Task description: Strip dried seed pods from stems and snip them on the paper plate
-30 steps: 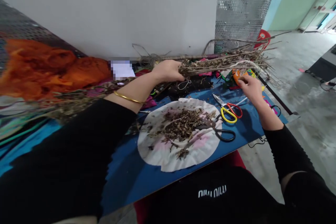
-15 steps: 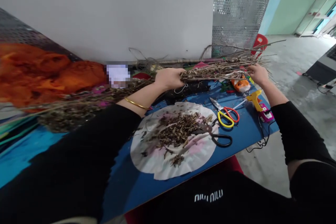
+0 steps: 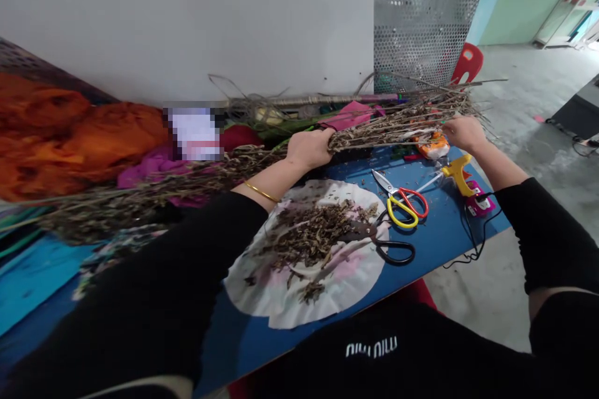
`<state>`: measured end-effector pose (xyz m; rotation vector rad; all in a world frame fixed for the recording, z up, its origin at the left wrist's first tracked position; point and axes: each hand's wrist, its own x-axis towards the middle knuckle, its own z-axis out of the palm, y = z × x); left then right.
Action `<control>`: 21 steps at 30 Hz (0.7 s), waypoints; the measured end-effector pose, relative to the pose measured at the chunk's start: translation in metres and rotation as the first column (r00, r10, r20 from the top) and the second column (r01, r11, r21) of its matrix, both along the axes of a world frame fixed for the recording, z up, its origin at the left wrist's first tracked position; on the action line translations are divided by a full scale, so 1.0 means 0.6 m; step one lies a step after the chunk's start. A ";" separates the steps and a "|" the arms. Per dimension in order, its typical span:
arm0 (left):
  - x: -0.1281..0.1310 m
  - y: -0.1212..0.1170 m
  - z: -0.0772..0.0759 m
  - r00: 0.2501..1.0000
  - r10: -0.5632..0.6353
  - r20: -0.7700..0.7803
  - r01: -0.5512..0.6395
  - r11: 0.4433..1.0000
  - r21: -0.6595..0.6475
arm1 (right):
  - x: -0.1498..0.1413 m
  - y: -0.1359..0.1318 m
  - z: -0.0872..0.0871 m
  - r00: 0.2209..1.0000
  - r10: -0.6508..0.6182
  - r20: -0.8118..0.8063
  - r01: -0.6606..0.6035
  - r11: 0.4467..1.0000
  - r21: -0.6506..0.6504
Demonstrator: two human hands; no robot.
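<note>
Left hand (image 3: pixel 309 149) holds the stems (image 3: pixel 384 128) tight; right hand (image 3: pixel 468 134) is near their other end, its grip hard to tell.

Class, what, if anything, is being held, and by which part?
The left hand grips a bundle of dried stems by its narrow end; the right hand is at the splayed end, its grip unclear.

Cloth disc (image 3: pixel 346 299) lies near the front edge of the bench (image 3: pixel 262 349), dried leaves (image 3: pixel 309 237) on it, first scissors (image 3: pixel 395 253) crossing its right rim. Second scissors (image 3: pixel 403 206) lie just behind these; glue gun (image 3: pixel 461 174) rests near the right edge. Stem bundle (image 3: pixel 402 121) spans the rear, before the board (image 3: pixel 210 19).
</note>
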<state>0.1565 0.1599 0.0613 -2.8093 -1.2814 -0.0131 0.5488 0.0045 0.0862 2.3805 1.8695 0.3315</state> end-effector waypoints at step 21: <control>-0.020 -0.025 0.016 0.992 -0.008 0.122 0.015 0.998 -0.058 | -0.089 0.118 -0.013 0.986 0.155 -0.067 -0.154 0.988 0.012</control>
